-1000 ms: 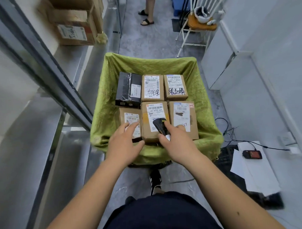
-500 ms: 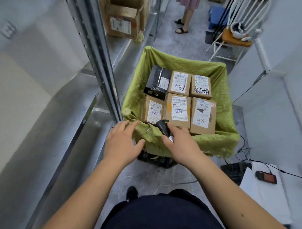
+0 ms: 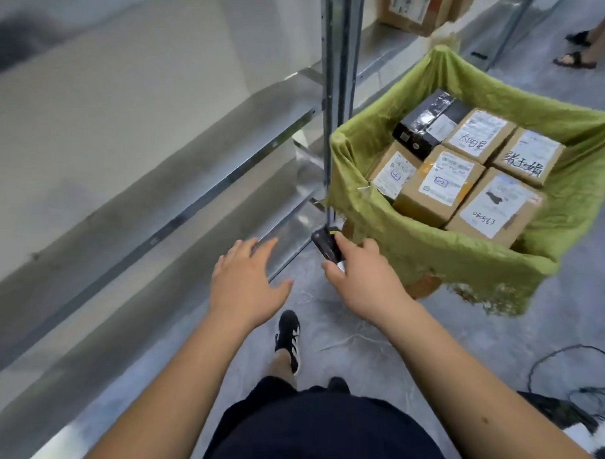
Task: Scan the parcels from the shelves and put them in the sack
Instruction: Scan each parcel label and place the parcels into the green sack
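Your two arms are bare, with no sleeves, no watch and no rings. Your left hand (image 3: 245, 287) and right hand (image 3: 364, 285) wear no gloves. Below your hands you wear dark navy shorts (image 3: 318, 431). Under your left hand, your foot has a black shoe (image 3: 288, 337) with white stripes.

Evenly lit, soft daylight tone, faint shadows. Motion-smeared shelves (image 3: 147, 138) left of the hands, glare along their metal edges. Sharper right of the hands; wide-angle bending toward corners.
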Tool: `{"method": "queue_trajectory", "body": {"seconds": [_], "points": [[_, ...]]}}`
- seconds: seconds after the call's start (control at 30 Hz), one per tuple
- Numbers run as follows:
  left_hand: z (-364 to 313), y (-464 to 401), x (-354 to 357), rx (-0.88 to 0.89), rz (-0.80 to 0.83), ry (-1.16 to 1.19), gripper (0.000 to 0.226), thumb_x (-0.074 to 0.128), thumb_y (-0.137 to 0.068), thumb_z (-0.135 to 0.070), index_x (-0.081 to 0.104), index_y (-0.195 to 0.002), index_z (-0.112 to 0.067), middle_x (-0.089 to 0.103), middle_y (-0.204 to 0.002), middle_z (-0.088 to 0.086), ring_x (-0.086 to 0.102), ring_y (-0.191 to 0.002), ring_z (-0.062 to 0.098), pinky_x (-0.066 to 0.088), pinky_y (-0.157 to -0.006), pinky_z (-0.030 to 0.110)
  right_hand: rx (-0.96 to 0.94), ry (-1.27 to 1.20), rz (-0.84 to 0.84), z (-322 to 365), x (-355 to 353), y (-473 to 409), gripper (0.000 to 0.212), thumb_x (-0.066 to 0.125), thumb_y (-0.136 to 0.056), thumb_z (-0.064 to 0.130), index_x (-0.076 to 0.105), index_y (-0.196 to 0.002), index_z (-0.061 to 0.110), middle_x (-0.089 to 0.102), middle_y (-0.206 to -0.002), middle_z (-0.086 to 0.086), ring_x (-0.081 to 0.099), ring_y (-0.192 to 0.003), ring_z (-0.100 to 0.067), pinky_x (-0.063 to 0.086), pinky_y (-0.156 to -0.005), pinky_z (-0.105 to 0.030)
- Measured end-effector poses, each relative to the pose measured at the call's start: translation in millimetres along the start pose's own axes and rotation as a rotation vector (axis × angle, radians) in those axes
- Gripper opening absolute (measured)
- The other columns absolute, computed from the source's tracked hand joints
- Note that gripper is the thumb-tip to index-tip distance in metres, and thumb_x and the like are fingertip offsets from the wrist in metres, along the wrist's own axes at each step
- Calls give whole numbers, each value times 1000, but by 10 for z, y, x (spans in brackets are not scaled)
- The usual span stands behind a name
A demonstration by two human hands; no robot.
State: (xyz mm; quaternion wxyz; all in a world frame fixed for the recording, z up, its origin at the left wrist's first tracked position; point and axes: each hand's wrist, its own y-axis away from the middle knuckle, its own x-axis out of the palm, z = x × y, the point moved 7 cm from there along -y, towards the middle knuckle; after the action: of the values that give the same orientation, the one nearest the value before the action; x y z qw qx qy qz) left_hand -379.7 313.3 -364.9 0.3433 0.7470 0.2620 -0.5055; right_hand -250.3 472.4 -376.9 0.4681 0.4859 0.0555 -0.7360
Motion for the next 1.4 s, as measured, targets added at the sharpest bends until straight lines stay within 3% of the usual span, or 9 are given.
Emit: {"method": "queue_trajectory", "body": {"seconds": [0.13,0.3,0.53,0.7,0.9,1.0,1.2,1.4], "points": [[483,703,-21,-177,-59,53,84,64,-89,-65,30,-162,-40,34,-167,1,24,-157,26,25,-126,50,-155,11,104,378,370,337,65,46,-103,52,24,-161,32,41,-131,-12,57,-106,-36,52,-93,-46],[1186,1639,-83,-392,-157,15,87,62,-89,-66,26,-163,-39,35,-167,4,25,-157,28,25,-126,49,-402,129,213,1097,883,736,58,46,-103,51,29,-156,33,38,-114,-4,57,-88,-31,52,-79,-43],[2106,3140,-115,-651,-307,77,84,63,-90,-63,30,-163,-36,36,-166,2,26,-156,27,26,-125,46,-717,299,255,2177,1635,1588,54,44,-103,49,31,-153,33,40,-118,-8,47,-93,-33,51,-78,-42],[2791,4381,-265,-760,-437,111,84,58,-89,-71,30,-162,-37,37,-164,-2,29,-154,24,30,-123,47,-871,353,302,2951,2345,2505,55,45,-103,49,32,-153,33,39,-114,-7,50,-91,-35,49,-78,-40],[3637,5846,-679,-836,-572,60,85,58,-86,-72,33,-160,-39,41,-161,1,31,-152,25,30,-123,49,-993,314,388,3917,3034,3661,34,48,-102,41,48,-133,27,43,-107,-8,59,-80,-34,55,-82,-43],[3908,6287,-916,-815,-593,23,81,58,-87,-68,35,-159,-38,40,-162,1,30,-153,25,30,-123,49,-1059,325,361,4360,3136,4074,30,51,-101,43,55,-125,26,52,-108,-14,60,-85,-36,53,-81,-40],[4342,6759,-1536,-765,-696,-26,73,53,-90,-65,41,-155,-35,45,-156,-3,37,-147,22,33,-121,46,-1157,258,348,5179,3044,4727,25,54,-100,43,62,-114,24,60,-99,-9,62,-76,-27,44,-62,-33],[4888,6987,-2124,-750,-760,26,78,49,-84,-67,39,-156,-40,41,-161,-4,35,-149,23,31,-122,47,-1248,211,301,5968,2950,5055,24,59,-100,38,66,-106,16,64,-91,-5,63,-77,-26,45,-62,-35]]}}
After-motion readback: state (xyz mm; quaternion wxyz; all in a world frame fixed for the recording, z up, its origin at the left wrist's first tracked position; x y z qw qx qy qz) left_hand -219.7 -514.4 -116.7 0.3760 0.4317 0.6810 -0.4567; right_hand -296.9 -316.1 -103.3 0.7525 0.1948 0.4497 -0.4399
